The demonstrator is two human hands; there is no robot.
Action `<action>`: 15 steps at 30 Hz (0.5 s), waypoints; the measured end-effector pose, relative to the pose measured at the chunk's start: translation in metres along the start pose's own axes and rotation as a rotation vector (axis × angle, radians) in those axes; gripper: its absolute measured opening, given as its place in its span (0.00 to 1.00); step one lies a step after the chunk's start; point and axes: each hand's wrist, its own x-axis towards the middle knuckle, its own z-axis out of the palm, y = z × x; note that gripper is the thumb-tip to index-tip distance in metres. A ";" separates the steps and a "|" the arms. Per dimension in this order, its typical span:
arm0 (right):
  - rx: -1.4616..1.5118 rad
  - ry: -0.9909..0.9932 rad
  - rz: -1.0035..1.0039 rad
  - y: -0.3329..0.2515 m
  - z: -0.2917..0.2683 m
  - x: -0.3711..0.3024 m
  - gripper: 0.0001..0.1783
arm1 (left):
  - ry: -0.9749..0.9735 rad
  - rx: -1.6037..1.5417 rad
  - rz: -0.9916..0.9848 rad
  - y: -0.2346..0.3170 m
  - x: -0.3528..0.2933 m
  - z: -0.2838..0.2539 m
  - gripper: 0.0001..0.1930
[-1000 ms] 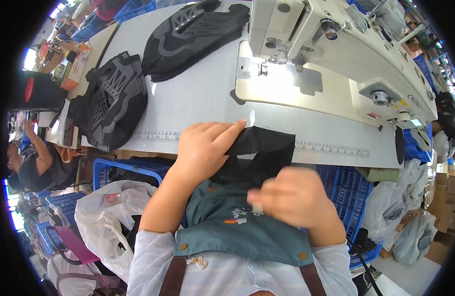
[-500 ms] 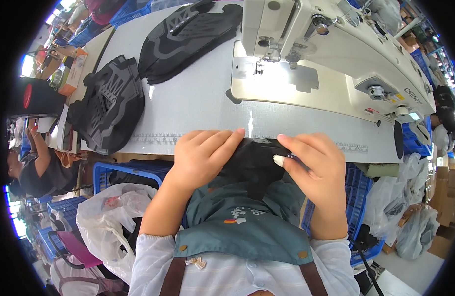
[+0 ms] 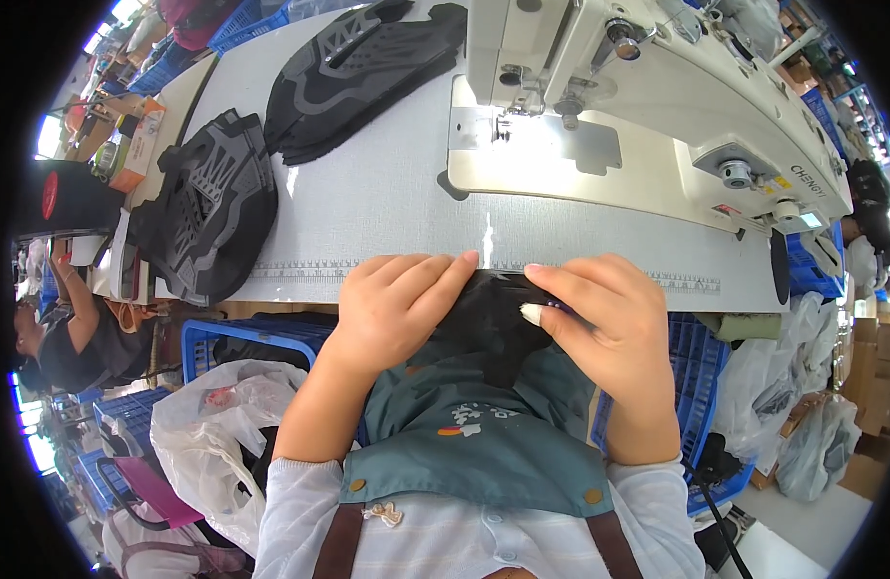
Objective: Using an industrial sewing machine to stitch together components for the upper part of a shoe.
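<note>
Black cloth lay between the two hands, at the near edge of the table. Left hand gripped its left side; right hand pinched its right.

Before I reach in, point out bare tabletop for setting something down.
Widest free patch: grey tabletop between the shoe-upper stacks and the sewing machine. Narrower strip: between machine bed and ruler scale, beyond the right hand. Crowded: left, under the stacks, and the front edge, where that hand and the left hand touch black fabric.
</note>
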 end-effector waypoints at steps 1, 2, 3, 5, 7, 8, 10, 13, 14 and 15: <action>0.001 0.000 0.001 0.000 0.001 0.000 0.18 | 0.001 -0.006 -0.003 0.000 0.000 0.000 0.24; 0.007 -0.001 -0.001 0.001 0.001 0.001 0.18 | 0.003 -0.012 -0.006 0.000 0.000 0.000 0.24; 0.013 -0.001 -0.003 0.001 0.002 0.001 0.17 | 0.002 -0.012 -0.005 0.000 0.000 0.000 0.24; 0.022 0.000 0.001 0.002 0.002 0.001 0.17 | -0.001 -0.014 -0.009 0.000 0.000 0.000 0.24; 0.033 0.000 0.003 0.002 0.003 0.001 0.17 | 0.000 -0.013 -0.005 0.000 0.000 0.000 0.24; 0.051 0.001 0.010 0.002 0.003 0.001 0.17 | 0.002 -0.012 0.000 0.000 0.000 0.000 0.23; 0.068 0.002 0.017 0.002 0.003 0.001 0.17 | 0.000 -0.012 0.001 0.000 0.000 0.000 0.23; 0.073 -0.009 0.025 0.001 0.003 0.003 0.16 | 0.000 -0.009 0.007 0.000 -0.001 0.000 0.23; 0.074 -0.013 0.030 0.000 0.003 0.003 0.16 | 0.001 -0.006 0.012 -0.001 -0.002 0.000 0.23; 0.075 -0.017 0.034 0.000 0.003 0.004 0.16 | 0.001 -0.006 0.012 -0.001 -0.002 0.000 0.23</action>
